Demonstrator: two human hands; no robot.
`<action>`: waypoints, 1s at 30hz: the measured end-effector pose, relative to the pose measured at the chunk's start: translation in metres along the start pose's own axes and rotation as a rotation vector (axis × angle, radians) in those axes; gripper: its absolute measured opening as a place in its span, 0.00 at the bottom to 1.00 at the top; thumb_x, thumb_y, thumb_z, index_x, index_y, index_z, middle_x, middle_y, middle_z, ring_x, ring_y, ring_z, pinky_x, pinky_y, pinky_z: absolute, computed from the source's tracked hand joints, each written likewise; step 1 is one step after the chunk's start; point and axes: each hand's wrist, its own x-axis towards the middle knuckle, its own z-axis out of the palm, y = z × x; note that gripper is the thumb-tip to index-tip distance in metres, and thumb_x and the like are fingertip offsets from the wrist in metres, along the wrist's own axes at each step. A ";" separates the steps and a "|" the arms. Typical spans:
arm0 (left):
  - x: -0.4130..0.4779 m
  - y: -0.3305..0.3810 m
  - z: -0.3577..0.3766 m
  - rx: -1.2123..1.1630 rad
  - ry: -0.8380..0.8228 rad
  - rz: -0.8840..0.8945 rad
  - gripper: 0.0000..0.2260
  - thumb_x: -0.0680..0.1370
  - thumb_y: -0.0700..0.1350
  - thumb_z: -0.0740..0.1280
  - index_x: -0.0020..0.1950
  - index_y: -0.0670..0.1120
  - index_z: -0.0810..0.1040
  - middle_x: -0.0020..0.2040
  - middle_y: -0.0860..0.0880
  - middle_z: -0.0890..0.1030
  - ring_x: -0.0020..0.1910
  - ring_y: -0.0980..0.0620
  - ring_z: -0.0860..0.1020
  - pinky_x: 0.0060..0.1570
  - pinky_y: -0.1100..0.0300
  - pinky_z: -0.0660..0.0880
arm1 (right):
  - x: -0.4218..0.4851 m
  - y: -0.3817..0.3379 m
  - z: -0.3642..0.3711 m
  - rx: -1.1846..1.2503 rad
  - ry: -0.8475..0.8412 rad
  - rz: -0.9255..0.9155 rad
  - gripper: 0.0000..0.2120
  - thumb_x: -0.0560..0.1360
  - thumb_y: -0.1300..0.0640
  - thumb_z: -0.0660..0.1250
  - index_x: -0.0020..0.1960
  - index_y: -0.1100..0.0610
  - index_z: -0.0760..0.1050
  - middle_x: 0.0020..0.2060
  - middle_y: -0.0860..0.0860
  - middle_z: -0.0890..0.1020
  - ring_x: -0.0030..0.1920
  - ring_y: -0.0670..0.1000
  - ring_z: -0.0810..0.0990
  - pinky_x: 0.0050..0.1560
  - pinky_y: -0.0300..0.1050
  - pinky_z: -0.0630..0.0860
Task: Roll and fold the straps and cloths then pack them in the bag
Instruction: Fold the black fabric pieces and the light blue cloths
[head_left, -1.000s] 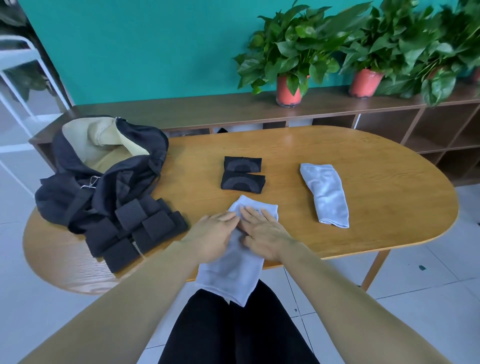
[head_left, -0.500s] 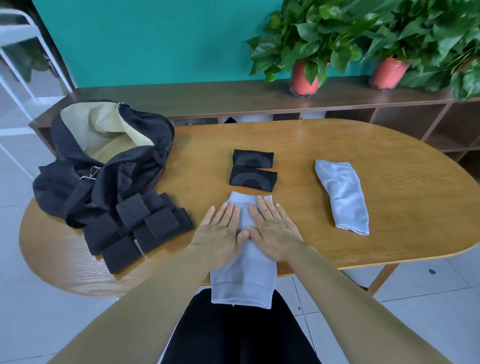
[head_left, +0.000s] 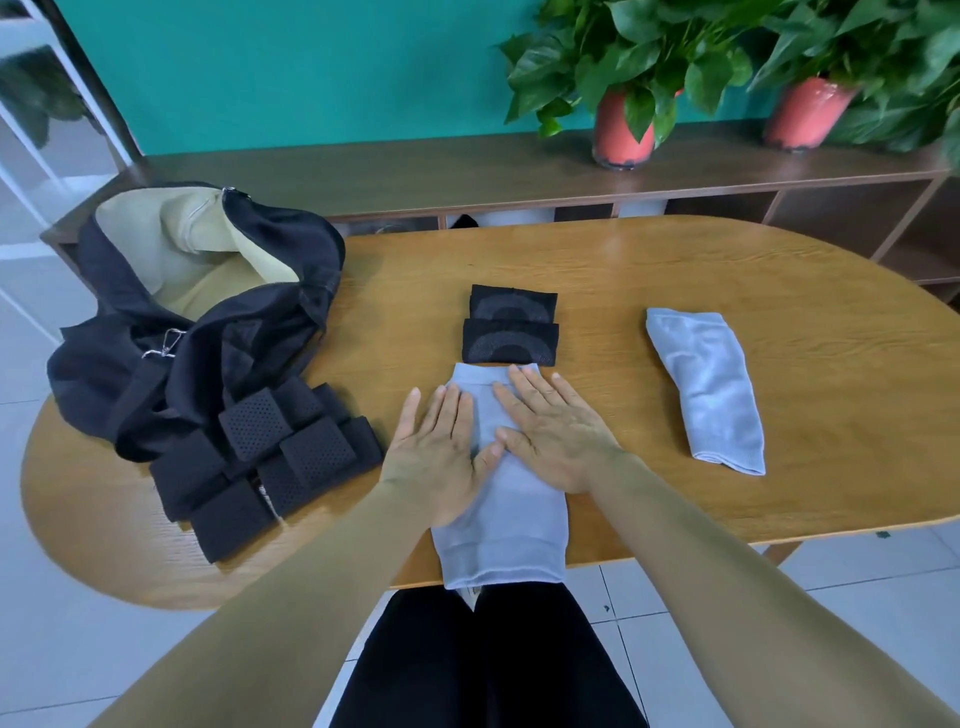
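- The left hand (head_left: 441, 457) and right hand (head_left: 556, 441) lie flat with straight fingers (head_left: 524, 389). They press on a pale blue cloth (head_left: 498, 540) and grip nothing.
- That cloth is long and smooth. Its near end hangs over the table edge.
- Just past its far end sit two small folded black pieces (head_left: 511, 325).
- A second blue cloth (head_left: 711, 395) lies well to the right.
- Black straps (head_left: 270, 457) with tiny holes are piled on the left, against an open black bag (head_left: 208, 291) with a tan inside.
- The table (head_left: 727, 270) is oval, shiny wood.
- Behind it are a dark shelf (head_left: 415, 171), red plant pots (head_left: 623, 130) and a green wall (head_left: 285, 67).
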 end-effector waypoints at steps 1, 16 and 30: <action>0.000 -0.001 -0.001 0.006 -0.009 0.001 0.37 0.75 0.64 0.28 0.78 0.43 0.38 0.79 0.46 0.41 0.77 0.51 0.38 0.72 0.47 0.29 | -0.001 -0.001 -0.002 -0.006 -0.002 0.006 0.29 0.81 0.41 0.38 0.77 0.51 0.36 0.76 0.50 0.36 0.75 0.46 0.33 0.75 0.49 0.34; -0.074 0.013 0.007 -0.089 0.061 0.037 0.32 0.77 0.60 0.29 0.77 0.45 0.38 0.79 0.49 0.40 0.76 0.55 0.36 0.70 0.50 0.29 | -0.086 -0.062 0.013 0.143 -0.003 0.197 0.29 0.82 0.42 0.38 0.77 0.56 0.36 0.76 0.51 0.37 0.75 0.47 0.34 0.74 0.49 0.33; -0.077 0.005 0.003 -0.005 0.046 0.119 0.33 0.77 0.61 0.30 0.78 0.45 0.41 0.79 0.49 0.42 0.77 0.55 0.39 0.71 0.48 0.30 | -0.092 -0.046 0.017 0.127 0.056 0.091 0.32 0.79 0.39 0.35 0.77 0.55 0.40 0.77 0.49 0.40 0.75 0.45 0.35 0.75 0.49 0.35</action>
